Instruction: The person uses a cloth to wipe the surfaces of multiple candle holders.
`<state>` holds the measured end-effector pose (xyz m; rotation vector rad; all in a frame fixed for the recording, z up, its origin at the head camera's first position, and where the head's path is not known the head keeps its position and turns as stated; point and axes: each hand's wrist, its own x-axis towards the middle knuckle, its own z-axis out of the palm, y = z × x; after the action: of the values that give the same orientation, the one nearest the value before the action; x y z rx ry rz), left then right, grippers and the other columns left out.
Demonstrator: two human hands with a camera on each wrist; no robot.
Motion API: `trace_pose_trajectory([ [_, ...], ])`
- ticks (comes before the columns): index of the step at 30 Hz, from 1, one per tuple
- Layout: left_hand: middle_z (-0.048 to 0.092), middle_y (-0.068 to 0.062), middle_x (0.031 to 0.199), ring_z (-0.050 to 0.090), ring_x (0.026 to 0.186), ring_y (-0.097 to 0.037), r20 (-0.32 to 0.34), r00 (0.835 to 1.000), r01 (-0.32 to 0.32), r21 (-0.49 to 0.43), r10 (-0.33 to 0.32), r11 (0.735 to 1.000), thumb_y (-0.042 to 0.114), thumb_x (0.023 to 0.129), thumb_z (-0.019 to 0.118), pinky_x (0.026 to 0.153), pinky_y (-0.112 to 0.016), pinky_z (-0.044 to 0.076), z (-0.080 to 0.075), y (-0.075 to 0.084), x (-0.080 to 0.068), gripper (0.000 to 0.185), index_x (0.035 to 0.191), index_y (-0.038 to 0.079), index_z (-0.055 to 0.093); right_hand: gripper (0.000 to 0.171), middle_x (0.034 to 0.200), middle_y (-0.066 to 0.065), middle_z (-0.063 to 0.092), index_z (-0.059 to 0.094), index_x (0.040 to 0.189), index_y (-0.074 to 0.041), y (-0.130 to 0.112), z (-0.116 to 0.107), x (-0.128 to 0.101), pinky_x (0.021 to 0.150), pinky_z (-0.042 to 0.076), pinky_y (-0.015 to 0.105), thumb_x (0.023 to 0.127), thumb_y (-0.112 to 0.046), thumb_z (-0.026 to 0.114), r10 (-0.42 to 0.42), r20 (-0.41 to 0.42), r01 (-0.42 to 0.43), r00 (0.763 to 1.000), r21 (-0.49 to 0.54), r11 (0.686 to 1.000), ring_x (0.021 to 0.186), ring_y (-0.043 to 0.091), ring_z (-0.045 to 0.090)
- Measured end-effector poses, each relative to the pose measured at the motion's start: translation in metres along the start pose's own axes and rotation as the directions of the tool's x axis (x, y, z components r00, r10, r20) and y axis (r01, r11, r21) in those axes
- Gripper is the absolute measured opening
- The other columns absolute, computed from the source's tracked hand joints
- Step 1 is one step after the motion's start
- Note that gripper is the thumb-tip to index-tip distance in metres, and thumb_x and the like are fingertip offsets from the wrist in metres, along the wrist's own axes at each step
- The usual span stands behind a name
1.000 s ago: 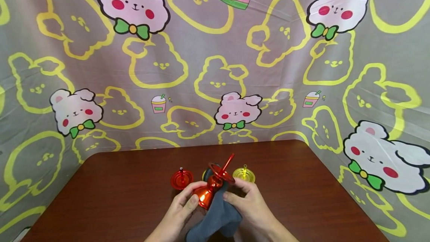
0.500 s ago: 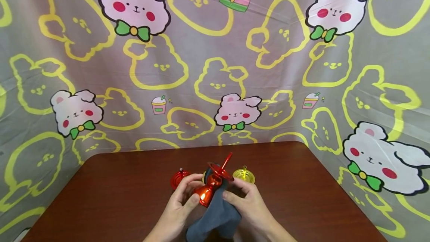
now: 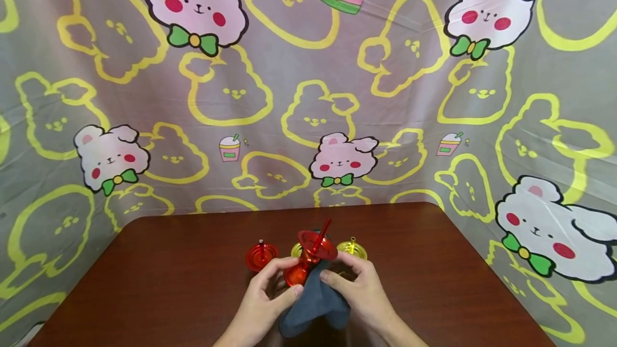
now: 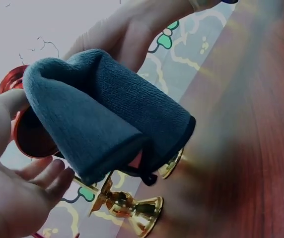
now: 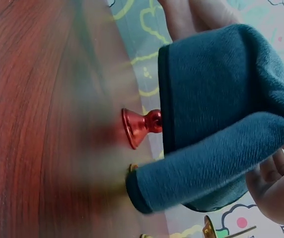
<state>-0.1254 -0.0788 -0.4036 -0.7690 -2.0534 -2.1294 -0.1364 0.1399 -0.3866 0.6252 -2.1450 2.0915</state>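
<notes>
My left hand [image 3: 270, 293] grips a shiny red candlestick [image 3: 318, 248] by its flared base, fingers curled round it. The candlestick is raised over the table and tilted, its dish and spike pointing up and to the right. Just below the dish, my right hand [image 3: 359, 288] pinches a dark blue-grey cloth [image 3: 315, 304] against the stem. The cloth hangs in folds toward me. In the left wrist view the cloth [image 4: 82, 119] covers much of the candlestick, and only its red base [image 4: 33, 134] and part of the dish show.
Behind the hands stand another red candlestick [image 3: 262, 257] on the left and a gold candlestick [image 3: 353, 250] on the right. A second gold candlestick [image 3: 296, 250] is mostly hidden by the held one. The brown wooden table [image 3: 168, 272] meets a patterned curtain [image 3: 270, 74].
The held candlestick has turned, so its dish faces me more. The cloth's hanging lower edge has shifted right and up a little. Both hands keep their hold.
</notes>
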Motion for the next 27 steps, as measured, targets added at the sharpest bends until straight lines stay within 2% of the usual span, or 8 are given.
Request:
trace_pose_trajectory([
  [5,0.063,-0.018,0.125,0.066,0.106,-0.019,-0.003,0.998,0.055,-0.021,-0.055,0.998,-0.001,0.088,0.073,0.089,-0.032,0.053,0.001,-0.002,0.001,0.042,0.127,0.001,0.057,0.027,0.095,0.013,0.068,0.072,0.112,-0.004,-0.002,0.001,0.001,0.072,0.055,0.031,0.087,-0.008,0.078,0.002,-0.028,-0.003,1.000,-0.038,0.999,0.084,0.020,0.064],
  [10,0.067,-0.015,0.117,0.065,0.105,-0.019,0.015,0.998,0.056,-0.001,-0.055,0.998,0.003,0.087,0.076,0.088,-0.034,0.054,0.000,-0.003,0.000,0.042,0.124,0.003,0.057,0.027,0.090,0.010,0.065,0.073,0.112,-0.007,-0.006,0.000,0.001,0.068,0.052,0.029,0.085,-0.011,0.080,0.034,-0.045,-0.039,0.998,-0.106,0.994,0.079,0.019,0.061],
  [16,0.065,-0.016,0.121,0.063,0.110,-0.018,0.014,0.998,0.063,-0.004,-0.063,0.998,0.002,0.089,0.074,0.090,-0.034,0.053,-0.001,-0.003,-0.002,0.040,0.125,0.003,0.056,0.028,0.090,0.009,0.064,0.073,0.111,-0.007,-0.010,-0.002,0.004,0.069,0.051,0.028,0.085,-0.012,0.081,0.056,-0.030,-0.059,0.998,-0.138,0.989,0.080,0.020,0.060],
  [21,0.063,-0.017,0.123,0.062,0.112,-0.017,0.050,0.998,0.044,-0.015,-0.043,0.999,0.003,0.092,0.071,0.093,-0.030,0.051,-0.003,-0.004,-0.003,0.040,0.129,0.001,0.054,0.027,0.092,0.010,0.064,0.072,0.113,-0.003,-0.009,-0.004,0.005,0.071,0.052,0.028,0.088,-0.009,0.077,0.019,0.025,-0.016,1.000,-0.113,0.994,0.082,0.018,0.061],
  [27,0.065,-0.013,0.123,0.061,0.112,-0.017,0.103,0.995,0.005,0.040,-0.009,0.999,0.007,0.099,0.062,0.093,-0.028,0.049,-0.009,-0.004,-0.004,0.036,0.135,0.004,0.055,0.022,0.095,0.009,0.066,0.068,0.115,0.003,-0.006,-0.008,0.006,0.075,0.054,0.029,0.095,-0.005,0.067,-0.051,0.143,0.060,0.988,-0.056,0.997,0.086,0.016,0.062],
])
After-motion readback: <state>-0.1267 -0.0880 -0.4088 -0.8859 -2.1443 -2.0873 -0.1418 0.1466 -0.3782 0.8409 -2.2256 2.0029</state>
